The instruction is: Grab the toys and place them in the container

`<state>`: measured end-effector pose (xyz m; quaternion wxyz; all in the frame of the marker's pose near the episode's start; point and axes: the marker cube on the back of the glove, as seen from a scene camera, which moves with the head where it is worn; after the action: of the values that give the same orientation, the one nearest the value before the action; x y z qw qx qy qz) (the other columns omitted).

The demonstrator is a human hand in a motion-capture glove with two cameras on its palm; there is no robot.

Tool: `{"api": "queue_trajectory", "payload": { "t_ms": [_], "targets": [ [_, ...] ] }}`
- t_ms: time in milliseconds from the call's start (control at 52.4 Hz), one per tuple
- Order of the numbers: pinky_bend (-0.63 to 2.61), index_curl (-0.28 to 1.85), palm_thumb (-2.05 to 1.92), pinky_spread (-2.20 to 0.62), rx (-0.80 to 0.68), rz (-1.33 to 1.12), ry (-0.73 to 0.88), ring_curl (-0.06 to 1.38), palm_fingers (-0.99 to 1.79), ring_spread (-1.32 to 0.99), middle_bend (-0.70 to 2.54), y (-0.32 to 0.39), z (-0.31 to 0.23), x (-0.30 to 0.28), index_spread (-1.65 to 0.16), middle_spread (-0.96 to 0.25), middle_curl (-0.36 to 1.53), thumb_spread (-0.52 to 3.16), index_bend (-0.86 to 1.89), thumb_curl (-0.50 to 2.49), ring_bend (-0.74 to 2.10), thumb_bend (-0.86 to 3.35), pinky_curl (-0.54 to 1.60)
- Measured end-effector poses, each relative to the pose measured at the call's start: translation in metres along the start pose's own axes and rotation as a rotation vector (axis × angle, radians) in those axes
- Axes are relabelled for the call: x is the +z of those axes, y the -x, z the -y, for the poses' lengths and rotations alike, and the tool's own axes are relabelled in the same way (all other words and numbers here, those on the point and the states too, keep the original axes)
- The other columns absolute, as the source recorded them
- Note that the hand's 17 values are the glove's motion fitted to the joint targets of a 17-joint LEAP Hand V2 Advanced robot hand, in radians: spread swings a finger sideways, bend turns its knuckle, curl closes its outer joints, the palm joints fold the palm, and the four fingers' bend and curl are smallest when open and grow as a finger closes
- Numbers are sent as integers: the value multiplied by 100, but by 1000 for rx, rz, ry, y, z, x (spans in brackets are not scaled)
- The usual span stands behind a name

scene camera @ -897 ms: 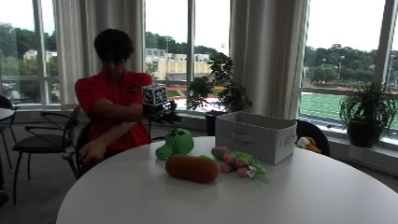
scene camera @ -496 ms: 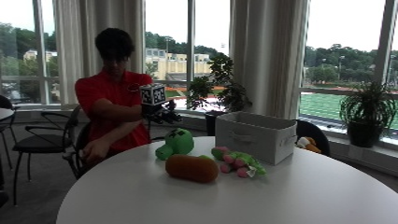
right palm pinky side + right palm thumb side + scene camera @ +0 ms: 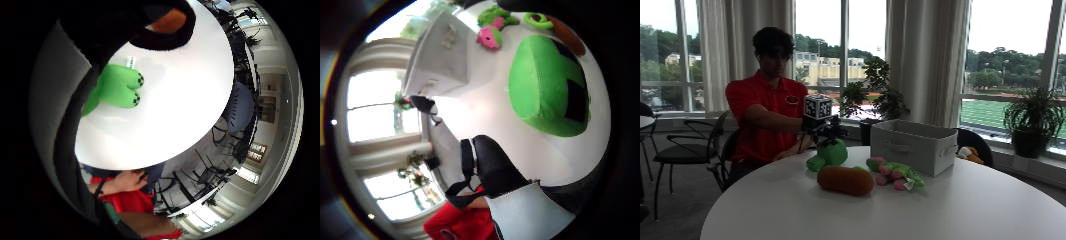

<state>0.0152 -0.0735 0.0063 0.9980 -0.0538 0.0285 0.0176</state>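
In the outside view a green plush toy (image 3: 830,152) sits at the table's far edge in front of the person. My gloved right hand (image 3: 821,126) hovers just above it, fingers relaxed, holding nothing. The thumb side palm view shows the green toy (image 3: 545,90) close beneath the palm; in the other palm view its feet (image 3: 117,90) lie on the white table (image 3: 175,100). An orange-brown plush (image 3: 845,180) lies nearer the camera. A pink and green plush (image 3: 893,174) lies beside it. The white fabric container (image 3: 913,145) stands open-topped to the right of the toys.
The person's bare left hand (image 3: 122,182) rests near the table edge. A small plush (image 3: 969,154) lies on a seat behind the container. Chairs (image 3: 680,150) stand at the left, and potted plants (image 3: 1033,120) line the window.
My gloved hand has come down and forward from chest height to just over the green toy. The toys and the container have not moved.
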Motion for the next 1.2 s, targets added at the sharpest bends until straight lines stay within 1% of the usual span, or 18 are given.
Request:
{"api": "queue_trajectory", "payload": {
  "t_ms": [19, 38, 114, 210, 267, 343, 382, 477, 496, 515, 572, 611, 630, 649, 687, 782, 973, 1202],
  "targets": [
    [55, 28, 0, 2, 2, -7, 7, 20, -2, -25, 17, 1, 4, 2, -39, -18, 22, 122, 18, 26, 21, -2, 31],
    [66, 27, -2, 4, 4, -16, 17, 19, -7, -23, 13, 2, 8, 4, -38, -17, 22, 119, 12, 26, 18, -4, 35],
    [80, 25, -2, 6, 4, -67, 122, 20, -9, -20, 12, 0, 28, 20, -38, -15, 21, 115, 11, 27, 17, -3, 38],
    [105, 23, -2, 7, -18, -24, 266, 20, -8, -15, 10, 0, 44, 46, -38, -13, 20, 112, 9, 27, 19, -3, 44],
    [113, 21, 0, 6, -47, -67, 260, 23, -7, -12, 10, 9, 41, 55, -38, -12, 19, 110, 7, 28, 27, -2, 46],
    [111, 20, 8, 4, -83, -156, 281, 26, 8, -13, 17, 12, 43, 56, -40, -13, 20, 112, 12, 31, 43, 1, 46],
    [112, 20, 9, 4, -83, -163, 277, 27, 8, -13, 18, 10, 46, 55, -40, -13, 21, 113, 12, 31, 46, 1, 45],
    [109, 19, 21, -1, -67, -99, 191, 32, 19, -17, 22, 5, 50, 54, -40, -17, 24, 117, 12, 35, 62, 5, 44],
    [107, 21, 27, -8, -66, -74, 160, 34, 37, -22, 28, 4, 48, 54, -40, -19, 26, 119, 18, 37, 69, 9, 43],
    [105, 20, 27, -9, -66, -51, 133, 32, 35, -23, 25, 4, 47, 55, -40, -20, 25, 119, 17, 37, 68, 8, 40],
    [107, 21, 39, -18, -59, -6, 89, 35, 63, -30, 34, 3, 48, 52, -40, -24, 28, 122, 17, 41, 78, 15, 39],
    [107, 21, 45, -22, -53, 5, 76, 36, 68, -34, 37, 3, 50, 49, -39, -26, 30, 122, 16, 44, 81, 17, 39],
    [106, 22, 40, -22, -52, 7, 72, 36, 56, -33, 31, 4, 51, 47, -39, -26, 29, 123, 17, 42, 78, 14, 38],
    [109, 24, 49, -25, -51, 7, 68, 40, 69, -36, 37, 5, 52, 45, -39, -27, 32, 121, 17, 46, 83, 19, 41],
    [108, 24, 55, -28, -50, 2, 55, 39, 73, -39, 39, 9, 53, 40, -40, -30, 33, 116, 19, 49, 82, 21, 39],
    [103, 29, 64, -33, -47, -5, -2, 40, 76, -44, 41, 25, 54, 23, -40, -33, 35, 104, 25, 55, 81, 22, 38],
    [99, 37, 71, -36, -70, -35, -45, 40, 76, -52, 40, 53, 74, -29, -42, -37, 40, 84, 35, 66, 75, 20, 36],
    [101, 46, 73, -38, -88, -99, -124, 42, 73, -57, 39, 117, 123, -138, -44, -41, 45, 69, 35, 75, 74, 17, 36]
  ]
}}
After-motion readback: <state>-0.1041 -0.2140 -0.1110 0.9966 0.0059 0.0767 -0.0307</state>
